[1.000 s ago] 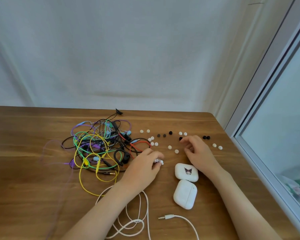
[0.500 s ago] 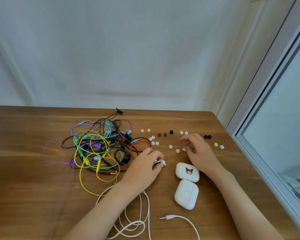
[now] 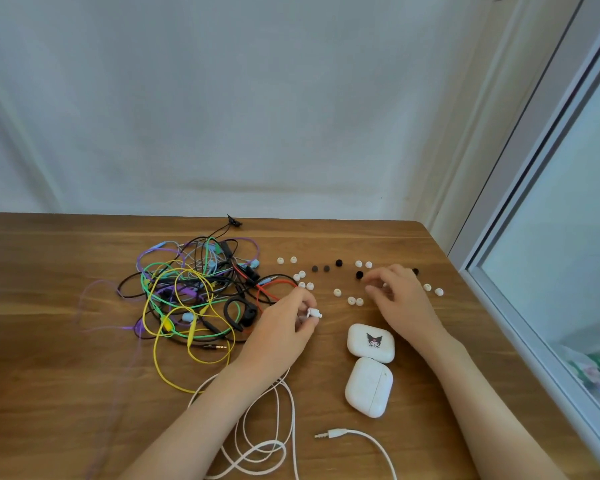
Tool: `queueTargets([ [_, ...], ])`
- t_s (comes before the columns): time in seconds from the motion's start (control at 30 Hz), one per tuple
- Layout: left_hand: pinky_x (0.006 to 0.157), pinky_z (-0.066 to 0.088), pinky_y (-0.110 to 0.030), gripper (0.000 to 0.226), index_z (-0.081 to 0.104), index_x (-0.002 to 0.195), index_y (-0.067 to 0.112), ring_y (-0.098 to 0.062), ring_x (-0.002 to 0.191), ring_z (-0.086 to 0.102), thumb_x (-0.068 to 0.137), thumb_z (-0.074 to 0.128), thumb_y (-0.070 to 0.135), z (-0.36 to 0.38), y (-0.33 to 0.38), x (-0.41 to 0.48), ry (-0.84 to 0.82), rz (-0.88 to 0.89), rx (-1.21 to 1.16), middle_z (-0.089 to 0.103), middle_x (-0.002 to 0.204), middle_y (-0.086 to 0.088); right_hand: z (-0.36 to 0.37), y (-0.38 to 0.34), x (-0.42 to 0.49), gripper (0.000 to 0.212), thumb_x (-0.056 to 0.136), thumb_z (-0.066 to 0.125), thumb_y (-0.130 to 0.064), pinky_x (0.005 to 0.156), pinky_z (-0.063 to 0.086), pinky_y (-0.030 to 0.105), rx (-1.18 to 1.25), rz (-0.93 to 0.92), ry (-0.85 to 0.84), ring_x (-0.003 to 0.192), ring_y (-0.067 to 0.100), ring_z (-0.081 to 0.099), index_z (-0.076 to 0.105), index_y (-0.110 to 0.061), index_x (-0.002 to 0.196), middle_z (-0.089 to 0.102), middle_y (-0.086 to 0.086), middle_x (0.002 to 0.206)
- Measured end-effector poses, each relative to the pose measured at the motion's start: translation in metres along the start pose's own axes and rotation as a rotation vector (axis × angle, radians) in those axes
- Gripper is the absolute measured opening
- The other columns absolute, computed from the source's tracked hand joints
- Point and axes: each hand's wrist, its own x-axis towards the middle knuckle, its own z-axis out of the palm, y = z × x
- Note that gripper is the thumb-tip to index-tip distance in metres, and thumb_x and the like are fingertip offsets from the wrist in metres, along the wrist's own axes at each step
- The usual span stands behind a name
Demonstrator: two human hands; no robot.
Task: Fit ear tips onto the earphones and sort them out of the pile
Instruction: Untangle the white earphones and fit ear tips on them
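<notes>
Though in left hand [image 3: 281, 332], earbud [image 3: 314, 312] visible

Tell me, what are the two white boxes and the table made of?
The cartoon-printed case and the plain case look like smooth hard plastic: rounded, with a faint sheen. The table looks like wood, with brown grain streaks, though it might be printed laminate.

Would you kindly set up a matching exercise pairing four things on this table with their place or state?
1 left hand
2 right hand
3 plain white case
4 cable tangle

A left of both hands
B pinches a white earbud
C just nearer the person than the sticker case
D reaches among loose ear tips

Pairs: 1-B, 2-D, 3-C, 4-A
</notes>
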Motion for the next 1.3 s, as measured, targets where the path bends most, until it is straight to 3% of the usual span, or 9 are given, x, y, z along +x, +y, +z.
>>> queueTargets([
  [0.17, 0.068, 0.035, 0.0, 0.02, 0.059, 0.114, 0.026, 0.009, 0.074, 0.05, 0.094, 0.057, 0.022, -0.002, 0.001, 0.001, -0.01, 0.009, -0.01, 0.052, 0.091, 0.02, 0.005, -0.007, 0.002, 0.012, 0.092, 0.061, -0.03, 0.085, 0.022, 0.028, -0.126, -0.064, -0.174, 0.098, 0.007, 0.037, 0.066, -0.032, 0.103, 0.055, -0.014, 0.096],
  [0.37, 0.068, 0.036, -0.001, 0.015, 0.063, 0.108, 0.024, 0.009, 0.073, 0.05, 0.094, 0.056, 0.023, -0.001, 0.002, 0.002, -0.014, 0.003, 0.017, 0.051, 0.086, 0.021, 0.007, -0.009, 0.003, 0.005, 0.092, 0.062, -0.027, 0.085, 0.022, 0.028, -0.104, -0.054, -0.176, 0.097, 0.008, 0.04, 0.064, -0.031, 0.093, 0.057, -0.012, 0.095],
  [0.5, 0.068, 0.036, -0.002, 0.014, 0.063, 0.106, 0.024, 0.013, 0.073, 0.049, 0.094, 0.056, 0.022, -0.001, 0.002, 0.002, -0.015, 0.008, 0.023, 0.051, 0.085, 0.022, 0.011, -0.013, 0.007, 0.013, 0.091, 0.062, -0.022, 0.086, 0.024, 0.027, -0.009, -0.027, -0.125, 0.093, 0.006, 0.046, 0.057, -0.033, 0.088, 0.058, -0.014, 0.087],
  [0.83, 0.068, 0.037, -0.004, 0.013, 0.063, 0.105, 0.025, 0.006, 0.069, 0.05, 0.094, 0.057, 0.021, -0.001, 0.002, 0.002, -0.017, -0.001, 0.026, 0.051, 0.084, 0.02, 0.006, -0.013, 0.007, 0.022, 0.088, 0.066, -0.028, 0.089, 0.021, 0.027, -0.04, -0.032, -0.194, 0.097, 0.001, 0.043, 0.052, -0.04, 0.1, 0.058, -0.023, 0.088],
  [0.97, 0.068, 0.037, -0.004, 0.013, 0.063, 0.104, 0.024, 0.004, 0.07, 0.051, 0.093, 0.058, 0.02, -0.002, 0.001, 0.002, -0.015, 0.001, 0.025, 0.052, 0.084, 0.019, -0.004, -0.01, 0.004, 0.028, 0.086, 0.067, -0.035, 0.09, 0.021, 0.028, -0.12, -0.015, -0.22, 0.101, 0.003, 0.039, 0.051, -0.037, 0.109, 0.054, -0.019, 0.1],
  [1.13, 0.068, 0.037, -0.003, 0.012, 0.062, 0.102, 0.027, 0.002, 0.072, 0.052, 0.093, 0.056, 0.02, -0.002, 0.002, 0.001, -0.023, -0.006, 0.016, 0.053, 0.087, 0.02, -0.011, -0.005, 0.001, 0.01, 0.088, 0.064, -0.038, 0.093, 0.015, 0.027, -0.208, -0.026, -0.253, 0.107, 0.004, 0.03, 0.056, -0.033, 0.091, 0.046, -0.017, 0.109],
  [1.3, 0.066, 0.036, -0.003, 0.016, 0.062, 0.103, 0.028, 0.002, 0.075, 0.053, 0.094, 0.055, 0.018, -0.003, 0.001, 0.001, -0.026, -0.014, 0.0, 0.054, 0.09, 0.02, -0.013, -0.003, 0.002, 0.006, 0.09, 0.063, -0.031, 0.093, 0.014, 0.026, -0.203, -0.034, -0.261, 0.108, 0.004, 0.03, 0.058, -0.033, 0.088, 0.045, -0.017, 0.106],
])
